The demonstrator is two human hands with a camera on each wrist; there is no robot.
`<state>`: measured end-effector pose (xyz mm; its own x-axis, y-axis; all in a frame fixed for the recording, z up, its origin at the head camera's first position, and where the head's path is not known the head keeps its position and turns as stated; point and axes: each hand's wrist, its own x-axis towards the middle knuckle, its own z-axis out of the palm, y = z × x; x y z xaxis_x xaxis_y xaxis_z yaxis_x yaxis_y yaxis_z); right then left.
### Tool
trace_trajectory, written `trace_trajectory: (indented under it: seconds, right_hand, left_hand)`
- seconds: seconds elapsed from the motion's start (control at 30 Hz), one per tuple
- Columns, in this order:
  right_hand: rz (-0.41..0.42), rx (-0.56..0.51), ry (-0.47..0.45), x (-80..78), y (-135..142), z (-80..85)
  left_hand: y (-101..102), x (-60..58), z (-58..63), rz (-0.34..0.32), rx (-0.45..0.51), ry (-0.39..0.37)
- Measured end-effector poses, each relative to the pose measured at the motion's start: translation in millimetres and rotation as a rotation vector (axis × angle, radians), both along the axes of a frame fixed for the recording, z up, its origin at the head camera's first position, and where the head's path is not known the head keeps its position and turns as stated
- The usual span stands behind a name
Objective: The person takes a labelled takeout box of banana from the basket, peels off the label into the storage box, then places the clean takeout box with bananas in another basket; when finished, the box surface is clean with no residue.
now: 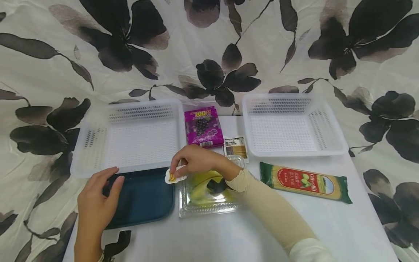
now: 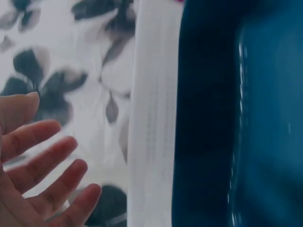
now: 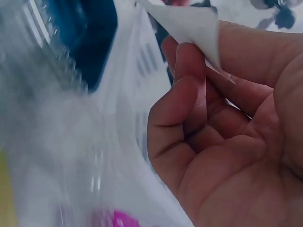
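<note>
My right hand (image 1: pixel 198 160) pinches a small white sticker (image 1: pixel 168 179) with a yellow picture between thumb and fingertips, over the top right corner of a dark blue tray (image 1: pixel 140 203). In the right wrist view the sticker's plain white side (image 3: pixel 189 21) shows, with the other fingers curled below it. My left hand (image 1: pixel 96 200) is at the tray's left edge with fingers spread and nothing held. Below my right forearm sits a clear plastic clamshell box (image 1: pixel 184 213) with yellow contents (image 1: pixel 199 191), partly hidden by the arm.
Two white perforated baskets (image 1: pixel 144 145) stand at the back left and right. Between them lie a purple grape-picture packet (image 1: pixel 203 127) and a small brown-and-white packet (image 1: pixel 235 146). A pasta packet (image 1: pixel 306 182) lies at right. Floral cloth (image 1: pixel 222 80) hangs behind.
</note>
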<state>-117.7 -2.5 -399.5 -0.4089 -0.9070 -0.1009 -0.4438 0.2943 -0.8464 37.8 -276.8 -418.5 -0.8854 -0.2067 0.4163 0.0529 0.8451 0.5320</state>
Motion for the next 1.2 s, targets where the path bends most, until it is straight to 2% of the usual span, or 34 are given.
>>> trace_trajectory:
  seconds: [0.2,0.3,0.47,0.57,0.67,0.9,0.97,1.1,1.17,1.2]
  right_hand:
    - [-0.004,0.016,-0.054,7.8,-29.1,-1.0]
    - [-0.019,0.057,-0.066,14.8,-47.2,-1.2]
    - [-0.016,0.125,-0.023,25.9,-75.3,-5.0]
    - [0.008,0.146,0.018,31.3,-88.1,-8.5]
    - [0.032,0.174,0.075,35.9,-98.7,-13.2]
    - [0.109,0.219,0.137,44.9,-115.6,-25.6]
    - [0.134,0.244,0.146,47.3,-119.2,-27.7]
    - [0.164,0.311,0.138,51.4,-126.0,-29.0]
    - [0.163,0.343,0.114,53.2,-129.0,-29.9]
    - [0.161,0.356,0.103,53.7,-130.7,-30.7]
  left_hand:
    - [-40.3,5.8,-8.1,0.126,-0.008,-0.104]
    - [-62.4,9.4,-13.2,0.189,-0.014,-0.21]
    - [-92.7,13.1,-29.3,0.191,0.031,-0.431]
    - [-104.6,15.8,-43.0,0.171,0.125,-0.502]
    - [-113.6,17.6,-56.3,0.137,0.256,-0.479]
    - [-131.0,18.8,-85.0,-0.053,0.514,-0.371]
    - [-134.2,18.9,-94.2,-0.128,0.671,-0.327]
    - [-136.3,20.7,-111.3,-0.276,1.06,-0.248]
    - [-136.2,22.2,-117.5,-0.315,1.179,-0.224]
    - [-136.3,23.1,-119.9,-0.328,1.2,-0.217]
